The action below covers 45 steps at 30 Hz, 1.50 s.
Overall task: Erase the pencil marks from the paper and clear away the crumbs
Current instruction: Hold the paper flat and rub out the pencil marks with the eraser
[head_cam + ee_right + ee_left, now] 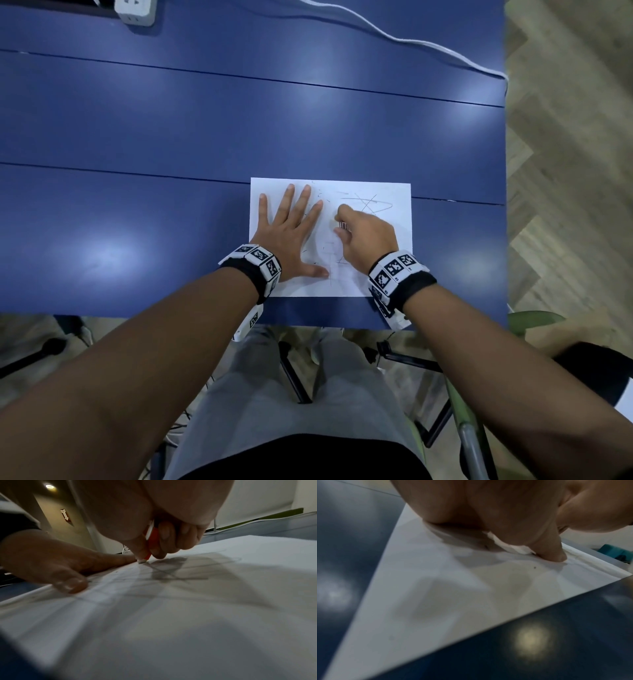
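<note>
A white paper (402,222) lies near the front edge of the blue table (171,137). Pencil marks (366,202) cross its upper right, and fainter lines run below the hands. Small dark crumbs (320,195) are scattered near the top middle. My left hand (291,233) lies flat with fingers spread on the paper's left half. My right hand (363,236) pinches an eraser (343,225) at the paper's middle. In the right wrist view the eraser's orange sleeve (153,540) shows between thumb and fingers, and its white tip (142,560) touches the paper (171,615) beside my left hand (42,555).
A white power strip (135,12) sits at the table's far left, and a white cable (411,41) runs across the far right and over the edge. The table's right edge (505,205) meets wooden floor. Chair legs and my lap are below the front edge.
</note>
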Motion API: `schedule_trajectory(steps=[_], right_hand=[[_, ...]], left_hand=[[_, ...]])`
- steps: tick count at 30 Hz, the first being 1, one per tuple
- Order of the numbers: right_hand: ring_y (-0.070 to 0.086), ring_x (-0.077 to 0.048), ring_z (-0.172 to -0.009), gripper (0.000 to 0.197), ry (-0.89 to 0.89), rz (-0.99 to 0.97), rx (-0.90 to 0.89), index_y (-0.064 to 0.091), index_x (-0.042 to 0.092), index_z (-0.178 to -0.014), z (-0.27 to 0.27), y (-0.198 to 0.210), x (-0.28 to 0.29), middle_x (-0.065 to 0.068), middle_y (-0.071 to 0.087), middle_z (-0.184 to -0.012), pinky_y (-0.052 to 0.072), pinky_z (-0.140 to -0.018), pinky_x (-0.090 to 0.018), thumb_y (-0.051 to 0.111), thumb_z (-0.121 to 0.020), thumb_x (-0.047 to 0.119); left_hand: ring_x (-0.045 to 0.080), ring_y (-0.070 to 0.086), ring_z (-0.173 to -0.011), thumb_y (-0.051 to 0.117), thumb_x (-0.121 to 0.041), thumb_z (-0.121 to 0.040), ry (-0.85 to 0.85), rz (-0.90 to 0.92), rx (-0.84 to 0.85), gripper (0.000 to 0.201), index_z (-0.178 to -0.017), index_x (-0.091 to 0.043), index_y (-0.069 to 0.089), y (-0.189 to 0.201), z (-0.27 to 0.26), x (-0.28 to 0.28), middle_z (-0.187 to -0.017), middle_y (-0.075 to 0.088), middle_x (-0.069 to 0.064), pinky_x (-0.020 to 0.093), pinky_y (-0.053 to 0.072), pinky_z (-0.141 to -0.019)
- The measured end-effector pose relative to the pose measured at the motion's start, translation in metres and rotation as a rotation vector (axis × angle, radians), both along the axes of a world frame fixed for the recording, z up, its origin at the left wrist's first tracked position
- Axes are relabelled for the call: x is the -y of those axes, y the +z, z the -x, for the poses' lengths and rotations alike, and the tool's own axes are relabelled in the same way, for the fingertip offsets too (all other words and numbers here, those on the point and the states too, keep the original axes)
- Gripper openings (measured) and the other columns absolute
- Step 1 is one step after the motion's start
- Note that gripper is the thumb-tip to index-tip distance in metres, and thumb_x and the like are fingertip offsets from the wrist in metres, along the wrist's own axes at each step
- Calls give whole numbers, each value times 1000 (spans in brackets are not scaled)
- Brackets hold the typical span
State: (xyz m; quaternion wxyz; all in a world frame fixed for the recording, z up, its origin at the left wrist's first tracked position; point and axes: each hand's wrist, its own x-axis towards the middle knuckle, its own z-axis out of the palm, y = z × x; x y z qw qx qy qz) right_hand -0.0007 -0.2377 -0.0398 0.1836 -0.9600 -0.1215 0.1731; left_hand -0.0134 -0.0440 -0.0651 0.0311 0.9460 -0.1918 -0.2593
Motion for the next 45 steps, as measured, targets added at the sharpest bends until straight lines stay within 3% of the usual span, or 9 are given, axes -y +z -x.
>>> schedule_trajectory(steps=[5, 11, 16, 21, 25, 30, 35, 40, 45], right_hand=[[62, -27, -81, 14, 72, 22, -22, 49, 22, -109, 25, 5, 1, 2, 68, -95, 48, -66, -34, 50, -96, 26], [61, -28, -80, 12, 4, 8, -10, 49, 22, -107, 4, 5, 3, 1, 67, -91, 39, -63, -31, 50, -95, 26], [63, -27, -85, 14, 120, 48, -60, 48, 23, -109, 26, 9, 4, 3, 68, -98, 49, -68, -35, 48, -96, 27], [61, -27, -80, 13, 7, 2, -21, 49, 22, -108, 6, 7, -2, 1, 68, -90, 43, -65, -32, 49, -96, 27], [63, -28, -83, 16, 144, 19, -66, 49, 21, -111, 24, 10, -10, 0, 69, -96, 43, -65, -32, 48, -96, 28], [61, -28, -80, 14, -9, 7, -28, 50, 22, -109, 5, 9, -8, 0, 68, -90, 46, -66, -33, 51, -96, 27], [63, -28, -87, 17, 148, 58, -72, 50, 23, -113, 26, 12, -9, 2, 69, -100, 41, -66, -32, 49, -96, 28], [62, -28, -85, 15, 47, 38, -42, 50, 23, -110, 9, 11, -2, 2, 69, -96, 48, -69, -34, 50, -95, 27], [63, -27, -89, 16, 169, 89, -96, 49, 25, -111, 38, 13, -4, 3, 68, -102, 49, -70, -35, 48, -96, 30]], left_hand=[[32, -35, -148, 32, -101, -66, 1, -6, 5, 132, -157, -23, -24, 0, 0, 0, -160, -38, 5, 70, -12, -115], [31, -36, -147, 32, -101, -66, 1, 6, -3, 132, -157, -24, -23, 0, 1, -1, -161, -38, 5, 71, -14, -114], [31, -36, -147, 34, -100, -66, 0, -2, 5, 132, -156, -23, -24, 0, 2, -1, -160, -39, 5, 70, -15, -114], [32, -37, -147, 31, -100, -67, -8, -4, 3, 131, -156, -23, -25, -1, 0, 0, -159, -40, 5, 70, -14, -114], [34, -35, -147, 26, -101, -67, -13, -16, 12, 131, -156, -21, -26, -1, 1, 0, -159, -40, 7, 71, -11, -114], [34, -36, -147, 30, -101, -67, -16, -15, 3, 131, -155, -22, -28, 0, 0, 1, -159, -40, 7, 71, -12, -114], [34, -31, -149, 29, -101, -67, -1, -3, 18, 131, -158, -21, -21, -1, 2, 0, -162, -36, 7, 71, -9, -115], [33, -33, -148, 32, -100, -66, -4, -3, 0, 131, -157, -23, -24, 1, 0, 0, -161, -38, 6, 71, -12, -115], [33, -33, -149, 30, -101, -67, 2, 4, 10, 131, -156, -22, -25, 1, 2, 0, -161, -38, 6, 71, -11, -115]])
